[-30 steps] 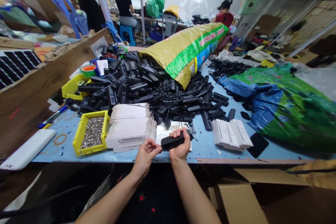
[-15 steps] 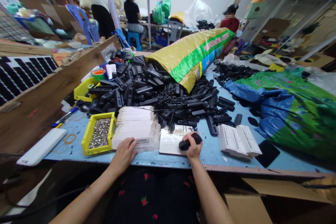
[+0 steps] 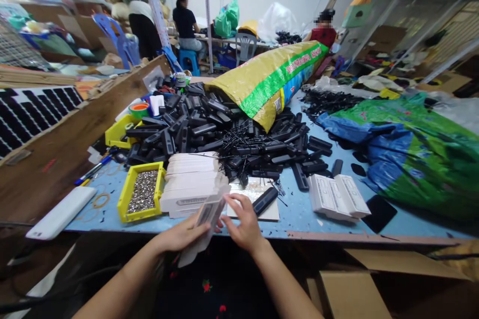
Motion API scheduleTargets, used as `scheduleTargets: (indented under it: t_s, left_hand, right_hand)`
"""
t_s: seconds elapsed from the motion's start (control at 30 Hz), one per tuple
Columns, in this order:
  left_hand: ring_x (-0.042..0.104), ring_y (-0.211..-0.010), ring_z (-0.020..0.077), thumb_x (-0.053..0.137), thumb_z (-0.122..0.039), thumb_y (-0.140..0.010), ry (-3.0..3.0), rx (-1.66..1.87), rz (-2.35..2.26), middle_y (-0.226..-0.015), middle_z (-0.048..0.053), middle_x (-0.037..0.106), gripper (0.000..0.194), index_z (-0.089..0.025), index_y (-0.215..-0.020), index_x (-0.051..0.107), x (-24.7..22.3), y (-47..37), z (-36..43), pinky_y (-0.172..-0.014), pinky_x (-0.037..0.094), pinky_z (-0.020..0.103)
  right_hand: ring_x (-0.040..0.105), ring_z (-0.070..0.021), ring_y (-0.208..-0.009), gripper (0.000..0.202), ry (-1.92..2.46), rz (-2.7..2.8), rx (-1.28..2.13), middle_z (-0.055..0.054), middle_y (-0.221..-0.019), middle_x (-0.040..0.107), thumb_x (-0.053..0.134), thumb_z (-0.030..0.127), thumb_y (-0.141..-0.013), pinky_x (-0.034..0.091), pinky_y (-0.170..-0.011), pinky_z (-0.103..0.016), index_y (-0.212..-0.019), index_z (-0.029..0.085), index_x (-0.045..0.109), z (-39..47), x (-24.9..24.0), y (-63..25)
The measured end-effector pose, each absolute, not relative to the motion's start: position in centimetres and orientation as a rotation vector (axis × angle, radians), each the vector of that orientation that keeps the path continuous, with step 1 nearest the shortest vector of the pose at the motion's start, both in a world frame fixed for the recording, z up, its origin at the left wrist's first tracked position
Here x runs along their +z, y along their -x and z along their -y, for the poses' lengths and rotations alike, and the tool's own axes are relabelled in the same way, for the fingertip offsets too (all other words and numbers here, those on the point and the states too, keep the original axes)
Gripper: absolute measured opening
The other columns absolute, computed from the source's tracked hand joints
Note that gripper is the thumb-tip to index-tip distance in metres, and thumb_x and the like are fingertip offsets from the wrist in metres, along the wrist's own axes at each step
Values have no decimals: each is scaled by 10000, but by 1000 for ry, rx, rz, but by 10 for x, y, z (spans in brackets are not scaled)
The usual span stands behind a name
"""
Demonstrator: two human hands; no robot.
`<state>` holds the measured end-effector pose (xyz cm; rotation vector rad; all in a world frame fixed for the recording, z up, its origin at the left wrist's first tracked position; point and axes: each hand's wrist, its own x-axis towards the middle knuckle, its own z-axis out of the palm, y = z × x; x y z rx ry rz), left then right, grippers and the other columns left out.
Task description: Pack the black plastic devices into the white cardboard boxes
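Observation:
My left hand grips a thin white printed carton, tilted over the table's front edge. My right hand has its fingertips at the carton's upper end, around the flap. On a white board just behind the right hand lies a black oblong device, released. A stack of flat white cartons stands beyond my left hand. To its left is a yellow bin holding small shiny metal pieces.
Black oblong casings and thin black rods heap behind the stack, under a yellow-green sack. Printed white boxes stand at right near a green and blue sack. A white slab lies left. People sit farther back.
My left hand has taken a carton off the stack and brought it toward me. My right hand has let go of the black device on the board and moved left to the carton.

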<state>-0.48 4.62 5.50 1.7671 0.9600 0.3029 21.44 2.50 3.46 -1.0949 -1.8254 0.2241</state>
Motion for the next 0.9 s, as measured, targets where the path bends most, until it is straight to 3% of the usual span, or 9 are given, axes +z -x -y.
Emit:
scheduleTargets:
  t_s: [0.07, 0.13, 0.2, 0.33, 0.4, 0.5, 0.57, 0.73, 0.9]
  left_hand:
    - [547, -1045, 253, 470, -412, -845, -1652, 368, -964, -1116, 92, 607, 414, -164, -1172, 529, 47, -7, -38, -937, 415, 368]
    - [559, -993, 245, 562, -429, -777, -1576, 416, -891, -1076, 87, 603, 594, -164, -1285, 406, 39, -13, -34, -914, 425, 388]
    - [567, -955, 232, 660, -444, -694, -1556, 427, -810, -1067, 79, 594, 849, -180, -1380, 238, 33, -13, -33, -897, 431, 394]
    - [553, -1010, 257, 802, -410, -556, -1743, 425, -1067, -1191, 117, 552, 1127, -207, -1432, 122, 35, -4, -33, -946, 393, 424]
    - [545, -1045, 267, 772, -406, -620, -1838, 422, -1113, -1221, 128, 545, 1083, -217, -1445, 98, 42, -2, -33, -968, 376, 436]
    - [510, -1131, 251, 567, -364, -829, -1962, 433, -982, -1256, 111, 529, 574, -244, -1348, 353, 52, -8, -30, -996, 359, 408]
    - [516, -1122, 232, 522, -326, -852, -1978, 430, -908, -1257, 101, 518, 413, -238, -1248, 442, 57, -18, -27, -974, 386, 376]
    - [541, -1095, 249, 717, -286, -664, -1755, 597, -1082, -1254, 142, 504, 1056, -193, -1436, 4, 57, -44, -24, -959, 407, 405]
    - [595, -996, 244, 656, -205, -673, -1684, 578, -1159, -1189, 138, 562, 1074, -157, -1462, -71, 54, -54, -26, -909, 437, 391]
  right_hand:
    - [478, -230, -1100, 352, 1066, 1902, 169, -106, -1140, 540, 577, 304, -857, 389, -966, -410, -1194, 205, 561, -21, 45, -199]
    - [481, -214, -1042, 213, 1092, 1922, 196, -84, -1059, 556, 604, 311, -846, 384, -937, -390, -1025, 200, 631, -19, 50, -196]
    - [484, -193, -989, 109, 1102, 2038, 334, -55, -997, 569, 630, 299, -832, 377, -905, -364, -875, 199, 637, -16, 53, -204]
    - [479, -187, -1006, 108, 1101, 2217, 670, -21, -992, 587, 637, 303, -830, 326, -938, -385, -795, 204, 611, -7, 58, -226]
    - [490, -186, -1001, 179, 1104, 2062, 826, -22, -973, 579, 612, 356, -843, 328, -946, -391, -754, 201, 606, -8, 55, -230]
    - [545, -164, -890, 279, 1020, 1491, 1074, -35, -966, 559, 533, 492, -858, 436, -820, -328, -885, 226, 616, -14, 40, -225]
    - [577, -154, -790, 392, 973, 1192, 1263, -39, -939, 580, 530, 547, -837, 477, -697, -282, -1082, 246, 583, -18, 30, -217]
    - [544, -230, -1111, 492, 840, 1427, 1242, -82, -1182, 595, 539, 579, -818, 418, -971, -369, -1154, 234, 639, -17, 30, -208]
    - [608, -202, -1036, 307, 953, 1408, 1198, -67, -1106, 661, 506, 401, -895, 473, -926, -354, -1108, 251, 668, -10, 45, -203]
